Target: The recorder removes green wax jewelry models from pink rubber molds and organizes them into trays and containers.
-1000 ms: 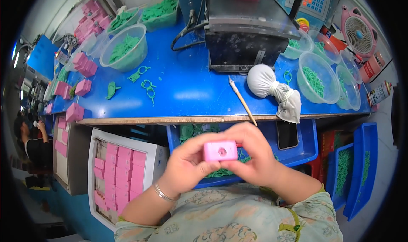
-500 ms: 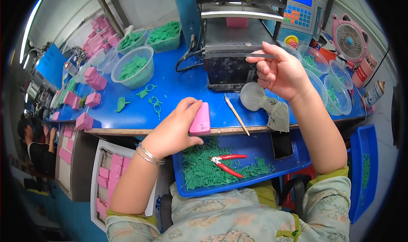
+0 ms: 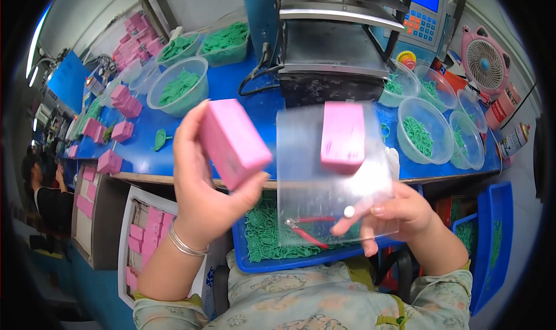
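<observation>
My left hand (image 3: 200, 182) is closed round a pink block (image 3: 231, 139), raised above the desk's front edge. By its lower right part, my right hand (image 3: 405, 214) grips a see-through plate (image 3: 307, 197). A second pink block (image 3: 343, 132) stands on the far half of that plate. Below the plate is a blue tray (image 3: 255, 266) of green openwork pieces (image 3: 266, 234). Red-handled cutting pliers (image 3: 307, 232) show through the plate.
A press machine (image 3: 330, 52) stands at the back of the blue desk. Bowls of green pieces (image 3: 179, 89) flank it on both sides. Pink blocks (image 3: 121, 131) lie at the left, more in a white box (image 3: 130, 237). A pink fan (image 3: 485, 63) stands far right.
My right hand has drawn the plate out of the press toward me, with the pink block on it. My left hand has lifted and tilted its own pink block.
</observation>
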### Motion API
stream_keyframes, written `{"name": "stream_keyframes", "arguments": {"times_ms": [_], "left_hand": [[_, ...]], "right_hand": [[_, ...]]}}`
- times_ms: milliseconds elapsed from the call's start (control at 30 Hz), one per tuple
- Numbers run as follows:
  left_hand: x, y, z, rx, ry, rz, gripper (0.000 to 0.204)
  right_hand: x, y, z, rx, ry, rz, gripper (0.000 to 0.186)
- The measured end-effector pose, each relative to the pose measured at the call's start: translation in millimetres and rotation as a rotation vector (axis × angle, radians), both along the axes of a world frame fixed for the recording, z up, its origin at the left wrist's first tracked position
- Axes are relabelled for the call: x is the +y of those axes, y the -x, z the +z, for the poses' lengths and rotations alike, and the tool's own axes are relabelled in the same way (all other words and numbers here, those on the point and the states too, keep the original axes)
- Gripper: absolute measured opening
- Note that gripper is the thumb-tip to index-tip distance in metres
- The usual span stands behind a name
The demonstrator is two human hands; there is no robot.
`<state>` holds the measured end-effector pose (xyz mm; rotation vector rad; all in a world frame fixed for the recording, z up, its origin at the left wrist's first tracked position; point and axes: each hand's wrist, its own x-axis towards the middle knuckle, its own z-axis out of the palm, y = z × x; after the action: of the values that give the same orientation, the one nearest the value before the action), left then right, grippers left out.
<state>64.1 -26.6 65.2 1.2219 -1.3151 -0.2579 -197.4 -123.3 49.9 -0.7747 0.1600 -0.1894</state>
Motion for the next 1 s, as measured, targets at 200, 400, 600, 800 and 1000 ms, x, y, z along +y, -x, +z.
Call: {"name": "stream_keyframes", "arguments": {"times_ms": [200, 400, 600, 800, 1000], "left_hand": [[-12, 18, 5, -0.462, -0.283, -0.341, 0.080], [-31, -11, -18, -0.544, -0.360, 0.009, 0.071], [12, 7, -5, -0.661, -0.155, -0.157, 0.049], [30, 18, -6, -0.712, 0.074, -0.175, 0.032], [32, 18, -19, -0.635, 0.239, -0.135, 0.029]], "right_hand": [[16, -16, -27, 0.130, -0.130, 0.253, 0.065], [41, -20, -45, 0.144, -0.347, 0.452, 0.066], [44, -18, -54, 0.113, -0.102, 0.376, 0.062], [49, -22, -68, 0.081, 0.252, 0.182, 0.042], [53, -20, -79, 0.109, 0.395, 0.096, 0.030]]}}
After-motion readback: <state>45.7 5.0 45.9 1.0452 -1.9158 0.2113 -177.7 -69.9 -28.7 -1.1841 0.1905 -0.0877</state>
